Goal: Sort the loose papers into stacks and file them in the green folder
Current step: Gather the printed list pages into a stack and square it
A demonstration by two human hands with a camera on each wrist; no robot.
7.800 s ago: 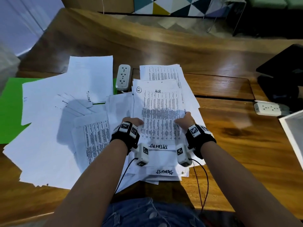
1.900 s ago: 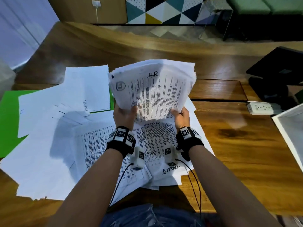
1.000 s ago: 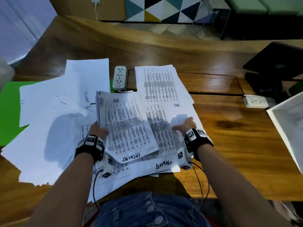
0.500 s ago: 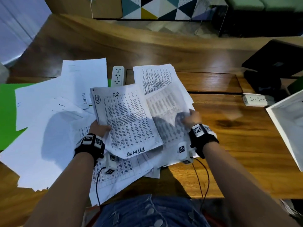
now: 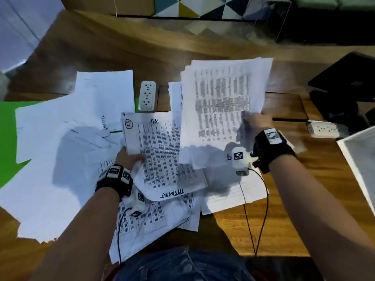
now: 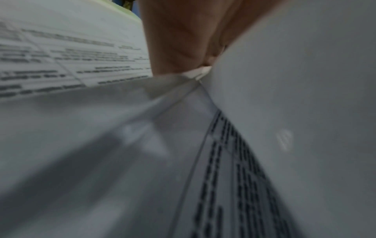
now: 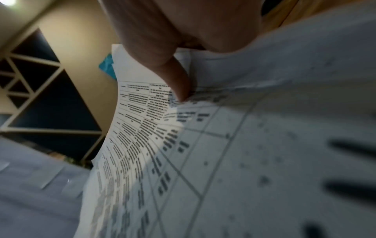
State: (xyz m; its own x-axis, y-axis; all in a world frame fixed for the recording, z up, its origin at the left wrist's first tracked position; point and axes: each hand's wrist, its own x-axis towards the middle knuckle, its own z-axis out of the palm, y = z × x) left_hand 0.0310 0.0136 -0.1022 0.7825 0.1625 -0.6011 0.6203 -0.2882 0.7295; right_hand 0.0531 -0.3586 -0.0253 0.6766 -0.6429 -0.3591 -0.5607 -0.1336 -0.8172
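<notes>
My right hand [image 5: 256, 123] pinches a bundle of printed sheets [image 5: 221, 106] by its right edge and holds it lifted and tilted above the table; the thumb [image 7: 173, 77] presses on the printed face of those sheets [image 7: 142, 136]. My left hand [image 5: 129, 159] grips the left edge of the stack marked "H.R" [image 5: 156, 155], which lies low over the pile; the fingers [image 6: 175, 40] curl under that paper [image 6: 295, 112]. Loose white papers [image 5: 60, 159] are spread across the table. The green folder [image 5: 8, 134] lies at the far left, mostly covered by sheets.
A white power strip [image 5: 147, 96] lies beyond the papers and a second one [image 5: 324, 129] at the right. A black device [image 5: 349, 86] stands at the far right, with a white tray [image 5: 357, 159] at the right edge. Bare wooden table [image 5: 304, 199] shows near my right arm.
My right hand has lifted its bundle of sheets up and to the right, off the pile. The left hand keeps holding the "H.R" stack in about the same place.
</notes>
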